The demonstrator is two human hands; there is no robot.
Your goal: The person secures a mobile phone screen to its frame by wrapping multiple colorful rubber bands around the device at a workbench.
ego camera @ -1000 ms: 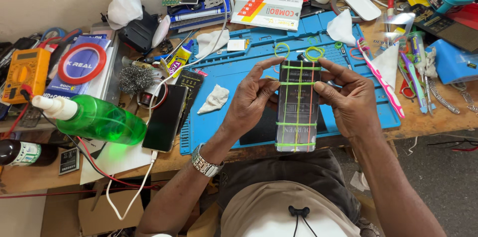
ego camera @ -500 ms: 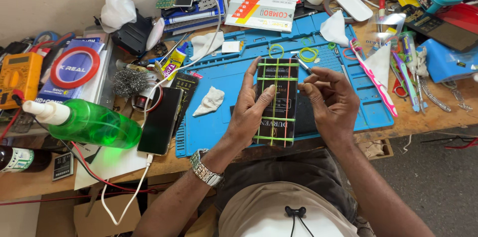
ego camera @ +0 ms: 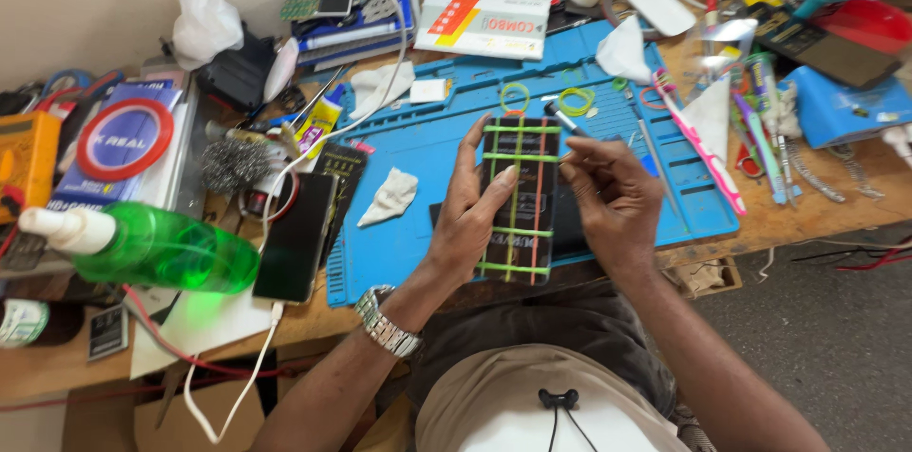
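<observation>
Holding phone [ego camera: 518,200] wrapped in coloured rubber bands, left hand [ego camera: 467,219] clasps its left side at table's near edge; long axis runs away from person. Right hand [ego camera: 613,197], curled, pinches band at phone's right edge.

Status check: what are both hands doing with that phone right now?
Left hand grips phone wrapped in rubber bands. Right hand pinches its edge. Loose bands on blue mat beyond.

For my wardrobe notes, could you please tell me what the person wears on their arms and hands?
Both forearms are bare, with no sleeves in view. The left hand has a silver metal link watch at its wrist. The right hand wears nothing, and neither hand is gloved.
</observation>
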